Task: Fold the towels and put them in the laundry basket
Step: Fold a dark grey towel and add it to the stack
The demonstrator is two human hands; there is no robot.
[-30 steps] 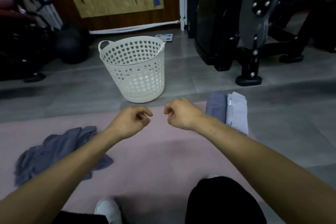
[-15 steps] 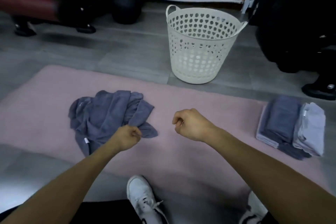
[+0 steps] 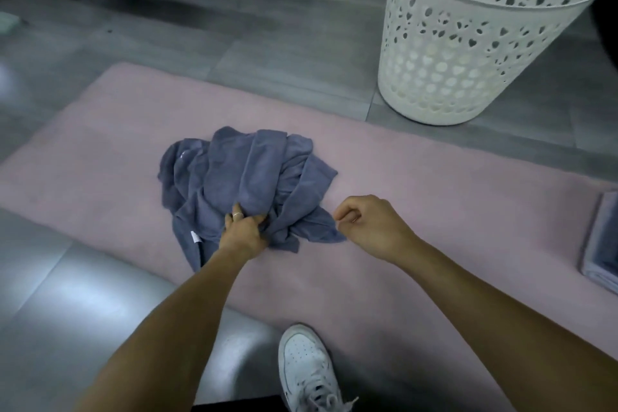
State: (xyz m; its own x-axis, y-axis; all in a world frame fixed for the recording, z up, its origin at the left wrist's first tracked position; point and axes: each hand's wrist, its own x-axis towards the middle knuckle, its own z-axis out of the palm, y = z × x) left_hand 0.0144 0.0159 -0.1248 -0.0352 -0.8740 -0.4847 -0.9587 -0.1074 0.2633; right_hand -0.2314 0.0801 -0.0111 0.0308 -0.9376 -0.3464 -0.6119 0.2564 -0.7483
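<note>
On a pink mat over grey floor tiles, left-hand fingers pinch the crumpled towel.

Dim indoor light leaves the scene muted and bluish, with soft glare pooling on the grey floor tiles at lower left. The top corners sink into shadow. Wide-angle distortion bows the white laundry basket outward, and detail is slightly soft throughout.
</note>
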